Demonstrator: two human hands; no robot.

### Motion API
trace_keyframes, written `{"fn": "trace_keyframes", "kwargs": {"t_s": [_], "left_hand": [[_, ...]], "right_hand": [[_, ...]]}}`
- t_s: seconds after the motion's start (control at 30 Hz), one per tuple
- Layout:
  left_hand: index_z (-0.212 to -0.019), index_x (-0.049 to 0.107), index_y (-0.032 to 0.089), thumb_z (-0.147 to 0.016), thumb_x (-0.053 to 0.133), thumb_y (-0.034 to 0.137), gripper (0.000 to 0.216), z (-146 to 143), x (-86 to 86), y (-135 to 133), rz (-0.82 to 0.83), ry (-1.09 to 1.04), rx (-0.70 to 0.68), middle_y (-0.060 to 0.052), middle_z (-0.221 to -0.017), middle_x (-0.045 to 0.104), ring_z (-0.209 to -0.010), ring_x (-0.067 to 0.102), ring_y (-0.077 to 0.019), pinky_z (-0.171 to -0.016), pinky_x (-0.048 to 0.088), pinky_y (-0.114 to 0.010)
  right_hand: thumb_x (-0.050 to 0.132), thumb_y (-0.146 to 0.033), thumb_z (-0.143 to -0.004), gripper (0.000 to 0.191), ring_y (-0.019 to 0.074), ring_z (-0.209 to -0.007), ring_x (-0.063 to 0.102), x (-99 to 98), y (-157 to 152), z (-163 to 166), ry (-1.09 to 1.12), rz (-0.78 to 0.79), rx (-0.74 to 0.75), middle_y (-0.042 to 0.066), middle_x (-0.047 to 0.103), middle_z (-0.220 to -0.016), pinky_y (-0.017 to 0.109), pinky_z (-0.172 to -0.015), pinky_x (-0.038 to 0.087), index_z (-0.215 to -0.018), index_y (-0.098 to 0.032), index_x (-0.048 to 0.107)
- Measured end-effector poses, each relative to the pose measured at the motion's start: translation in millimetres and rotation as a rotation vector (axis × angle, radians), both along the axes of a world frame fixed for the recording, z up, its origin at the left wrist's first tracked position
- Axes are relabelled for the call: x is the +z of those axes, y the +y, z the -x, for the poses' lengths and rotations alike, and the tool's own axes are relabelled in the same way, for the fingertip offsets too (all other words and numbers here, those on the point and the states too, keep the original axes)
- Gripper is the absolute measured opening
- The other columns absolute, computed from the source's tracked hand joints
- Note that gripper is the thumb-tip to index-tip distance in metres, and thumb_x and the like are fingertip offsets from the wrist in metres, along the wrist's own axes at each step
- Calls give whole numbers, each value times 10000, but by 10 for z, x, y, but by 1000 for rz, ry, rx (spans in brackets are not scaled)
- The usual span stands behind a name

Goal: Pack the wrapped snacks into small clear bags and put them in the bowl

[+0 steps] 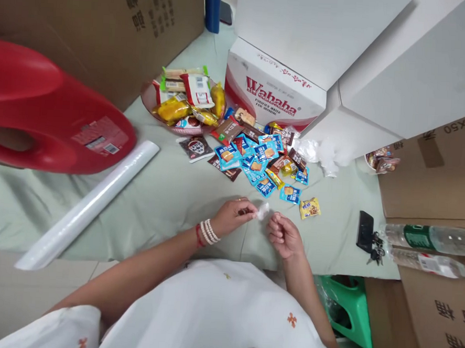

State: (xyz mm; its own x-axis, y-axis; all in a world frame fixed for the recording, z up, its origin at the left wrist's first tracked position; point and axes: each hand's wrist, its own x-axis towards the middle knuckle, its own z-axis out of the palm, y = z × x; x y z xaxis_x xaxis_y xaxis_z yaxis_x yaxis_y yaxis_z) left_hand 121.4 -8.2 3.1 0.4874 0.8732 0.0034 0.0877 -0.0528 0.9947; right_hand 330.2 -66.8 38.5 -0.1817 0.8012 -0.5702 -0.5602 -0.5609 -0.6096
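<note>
My left hand [235, 216], with bead bracelets at the wrist, pinches a small crumpled piece of clear whitish plastic [262, 211]. Just to its right, my right hand [286, 235] is closed with thumb and forefinger together; whatever is in it, if anything, cannot be made out. Beyond both hands lies a loose pile of blue snack packets [252, 162] mixed with brown wrapped snacks [230, 131]. A yellow snack packet [309, 208] lies apart from the pile, near my right hand. More crumpled clear plastic [324, 153] sits to the right of the pile.
Behind the pile are a pink bowl [147, 99] of wrapped snacks and a Wahaha carton [274, 95]. To the left are a red jug [62, 116] and a white roll [89, 204]. Keys [376, 251], a black item [365, 231] and plastic bottles [429, 238] lie right.
</note>
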Motion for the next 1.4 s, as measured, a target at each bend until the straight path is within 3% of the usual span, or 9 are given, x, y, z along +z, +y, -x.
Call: {"fn": "trace_keyframes", "kwargs": {"t_s": [0.1, 0.27, 0.4, 0.73, 0.9, 1.07, 1.13, 1.27, 1.4], "left_hand": [[-831, 692, 155, -824, 721, 427, 273, 99, -68, -54, 173, -29, 123, -29, -773, 679, -688, 581, -142, -660, 451, -274], [-788, 694, 162, -793, 725, 420, 260, 87, -64, -191, 181, -18, 163, -25, -747, 679, -687, 565, -143, -667, 431, -274], [-824, 703, 168, -802, 696, 448, 281, 128, -54, -204, 237, -57, 172, -16, -732, 661, -679, 547, -143, -659, 430, -274], [-766, 679, 180, -709, 776, 513, 352, 448, 54, -44, 432, -155, 153, 12, -676, 607, -648, 515, -131, -662, 452, -268], [-638, 592, 197, -692, 772, 594, 439, 401, 199, -3, 433, -78, 503, 33, -551, 539, -513, 451, -104, -520, 370, -232], [-517, 554, 184, -784, 445, 886, 759, 298, 379, -102, 807, -27, 170, -26, -458, 511, -389, 414, -98, -400, 207, -236], [-622, 629, 161, -747, 497, 890, 752, 182, 420, -111, 931, -94, 130, -42, -554, 590, -430, 475, -102, -397, 201, -221], [-731, 639, 158, -653, 804, 607, 485, -46, 392, -63, 849, -174, 247, 14, -623, 590, -480, 469, -73, -432, 257, -195], [-653, 546, 190, -683, 785, 515, 405, -159, 318, -84, 649, -139, 236, 65, -517, 488, -454, 377, -68, -459, 265, -218]], "right_hand": [[845, -362, -758, 341, 38, -458, 235, 42, -34, -100, -110, -48, -49, -69, 437, -634, 113, -346, 180, -749, -204, 542], [851, -445, -782, 299, 124, -712, 531, -72, -26, 260, -464, -289, 89, -2, 618, -823, 222, -626, 473, -932, -224, 717], [850, -452, -775, 285, 121, -680, 514, -144, 83, 405, -519, -329, 94, -19, 625, -754, 248, -669, 431, -870, -216, 722], [894, -481, -721, 341, 101, -578, 482, 50, -50, -272, -432, -170, 160, -22, 585, -677, 231, -565, 383, -807, -205, 714], [877, -471, -746, 325, 103, -598, 495, -8, -170, -134, -385, -214, -51, -28, 580, -707, 234, -594, 418, -839, -220, 692], [786, -485, -849, 278, 130, -679, 542, -91, -220, 37, -574, -342, -107, -17, 607, -758, 262, -679, 435, -910, -234, 684], [736, -474, -898, 249, 142, -706, 536, -107, -245, 94, -690, -412, -55, -12, 600, -760, 265, -684, 421, -908, -231, 682], [671, -462, -947, 245, 147, -708, 495, -96, -296, 117, -828, -522, 113, -5, 571, -781, 267, -662, 395, -901, -223, 688], [617, -522, -963, 310, 177, -784, 560, -44, -291, 7, -867, -528, 201, 26, 630, -878, 285, -705, 456, -1025, -230, 699]]}}
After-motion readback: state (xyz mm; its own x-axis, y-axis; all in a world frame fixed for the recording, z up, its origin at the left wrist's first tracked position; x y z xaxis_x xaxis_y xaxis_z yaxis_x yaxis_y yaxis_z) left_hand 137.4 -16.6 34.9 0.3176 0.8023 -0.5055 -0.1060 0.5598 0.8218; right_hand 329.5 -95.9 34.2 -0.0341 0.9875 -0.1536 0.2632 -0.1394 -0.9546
